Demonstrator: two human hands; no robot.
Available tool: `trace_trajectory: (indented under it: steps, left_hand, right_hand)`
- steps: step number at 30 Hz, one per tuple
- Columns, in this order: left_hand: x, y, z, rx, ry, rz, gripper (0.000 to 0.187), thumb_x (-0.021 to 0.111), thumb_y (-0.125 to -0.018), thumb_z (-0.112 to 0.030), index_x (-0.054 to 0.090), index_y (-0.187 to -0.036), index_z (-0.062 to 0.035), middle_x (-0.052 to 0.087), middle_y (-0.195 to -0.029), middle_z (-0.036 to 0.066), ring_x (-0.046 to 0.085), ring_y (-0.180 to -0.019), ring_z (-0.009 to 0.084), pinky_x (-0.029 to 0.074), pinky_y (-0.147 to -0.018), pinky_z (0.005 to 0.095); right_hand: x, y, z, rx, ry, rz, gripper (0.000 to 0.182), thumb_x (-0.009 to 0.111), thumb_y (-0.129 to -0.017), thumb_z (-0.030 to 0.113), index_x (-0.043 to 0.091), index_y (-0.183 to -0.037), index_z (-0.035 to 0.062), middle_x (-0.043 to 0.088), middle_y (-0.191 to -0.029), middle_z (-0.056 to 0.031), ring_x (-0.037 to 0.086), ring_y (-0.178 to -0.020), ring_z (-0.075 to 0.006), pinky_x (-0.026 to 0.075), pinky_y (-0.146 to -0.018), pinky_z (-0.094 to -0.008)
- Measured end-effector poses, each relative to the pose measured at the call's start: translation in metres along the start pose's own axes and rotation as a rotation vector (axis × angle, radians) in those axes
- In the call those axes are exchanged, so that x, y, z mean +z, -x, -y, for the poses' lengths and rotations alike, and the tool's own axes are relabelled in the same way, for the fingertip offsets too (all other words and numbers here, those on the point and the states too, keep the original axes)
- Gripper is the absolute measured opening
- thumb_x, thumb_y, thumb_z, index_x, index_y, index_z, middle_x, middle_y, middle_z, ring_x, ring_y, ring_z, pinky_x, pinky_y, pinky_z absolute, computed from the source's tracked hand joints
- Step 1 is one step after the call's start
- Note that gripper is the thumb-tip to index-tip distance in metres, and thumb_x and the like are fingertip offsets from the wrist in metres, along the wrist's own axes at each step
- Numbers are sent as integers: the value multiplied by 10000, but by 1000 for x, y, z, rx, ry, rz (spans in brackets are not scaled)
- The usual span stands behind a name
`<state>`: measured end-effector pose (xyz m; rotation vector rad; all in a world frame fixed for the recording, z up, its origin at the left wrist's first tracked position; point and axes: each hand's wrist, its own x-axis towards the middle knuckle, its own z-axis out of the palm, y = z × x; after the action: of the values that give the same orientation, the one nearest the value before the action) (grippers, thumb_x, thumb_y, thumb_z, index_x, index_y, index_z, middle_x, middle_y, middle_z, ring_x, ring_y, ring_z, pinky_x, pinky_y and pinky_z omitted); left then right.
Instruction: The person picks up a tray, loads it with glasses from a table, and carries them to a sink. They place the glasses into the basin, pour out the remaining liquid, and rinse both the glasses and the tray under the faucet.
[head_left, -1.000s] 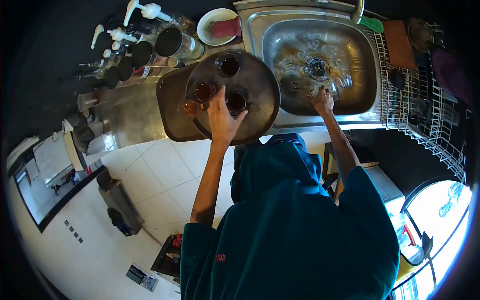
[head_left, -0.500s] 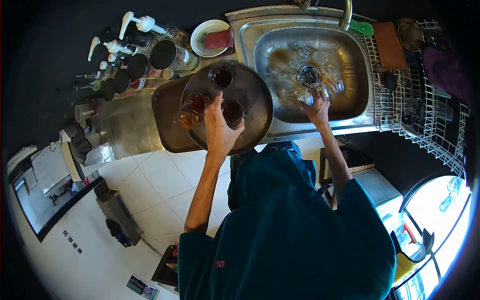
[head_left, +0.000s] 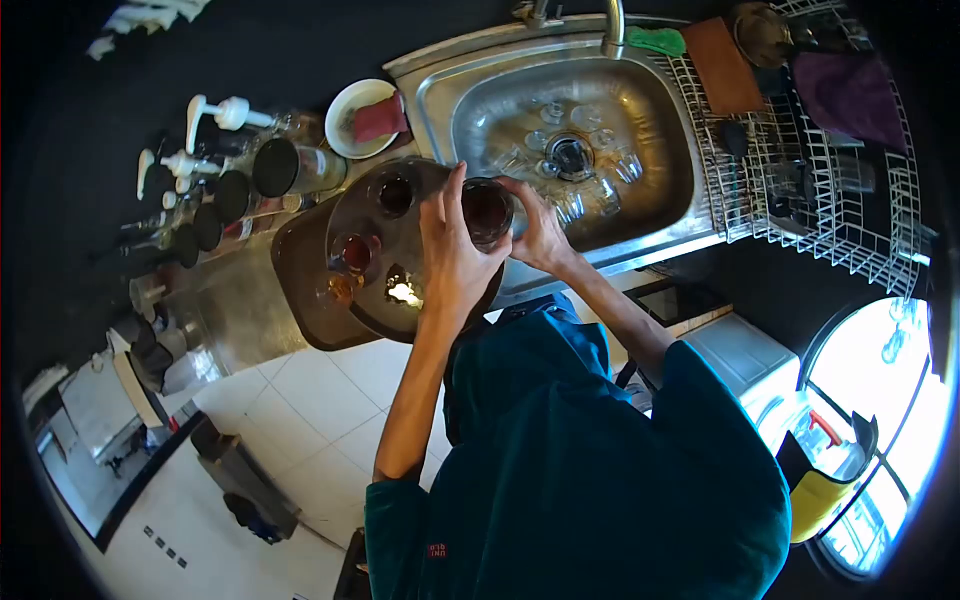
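A glass of dark liquid (head_left: 487,212) is held between both my hands, over the sink-side edge of a round brown tray (head_left: 425,180). My left hand (head_left: 455,245) grips it from the left, fingers curled round it. From the right, my right hand (head_left: 543,238) closes on the same glass with thumb and fingers. On the tray stand another glass of dark liquid (head_left: 395,195) and a glass of reddish liquid (head_left: 356,252). A small amber-coloured glass (head_left: 338,290) stands at the tray's left edge. Several clear glasses (head_left: 603,192) lie in the metal sink (head_left: 665,200).
Beneath the round tray is a rectangular brown tray (head_left: 300,300). Lidded jars (head_left: 290,168), pump bottles (head_left: 235,113) and a white bowl with a red cloth (head_left: 350,110) line the back. The tap (head_left: 614,30) overhangs the sink; a wire rack (head_left: 790,170) stands to its right.
My right hand has come out of the sink and taken hold of the glass. My left hand has shifted that glass right, from the tray's middle towards the sink. The view has turned slightly.
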<state>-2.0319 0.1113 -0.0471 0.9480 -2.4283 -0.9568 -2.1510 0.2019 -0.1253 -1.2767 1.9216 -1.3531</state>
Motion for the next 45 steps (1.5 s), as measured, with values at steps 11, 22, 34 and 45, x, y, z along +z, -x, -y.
trace_trajectory:
  steps: [11, 22, 34, 45]
  left_hand:
    - [-56, 100, 111, -307, -122, -614, 833, 770, -792, -176, 272, -1425, 35, 330, -1424, 223, 383, -1303, 321, 311, -1101, 420]
    - [-53, 156, 184, -522, 153, -425, 1112, 851, -710, -109, 77, -1507, -50, 304, -1484, 232, 362, -1355, 321, 313, -1106, 428]
    - [-33, 141, 220, -440, 171, -574, 1042, 859, -693, -61, 179, -1482, -30, 389, -1359, 177, 441, -1243, 267, 393, -1046, 394]
    - [-46, 125, 212, -504, 148, -578, 1011, 846, -710, -90, 195, -1482, -46, 509, -1235, 161, 564, -1093, 245, 490, -939, 350]
  right_hand:
    - [-138, -9, -138, 140, 382, -428, 632, 795, -664, 143, 501, -1209, 23, 632, -1054, -214, 647, -961, -353, 524, -826, -421]
    - [-185, -57, -240, 501, 1087, -52, 749, 851, -607, 360, 525, -1240, 130, 585, -1234, -130, 566, -1131, -362, 457, -901, -539]
    - [-191, -75, -314, 742, 1317, 230, 536, 726, -742, 393, 611, -1195, 132, 682, -1051, -146, 656, -991, -319, 522, -840, -447]
    - [-184, -52, -312, 630, 1093, 150, 813, 763, -694, 511, 463, -1355, 145, 627, -1199, -182, 585, -1131, -352, 377, -943, -586]
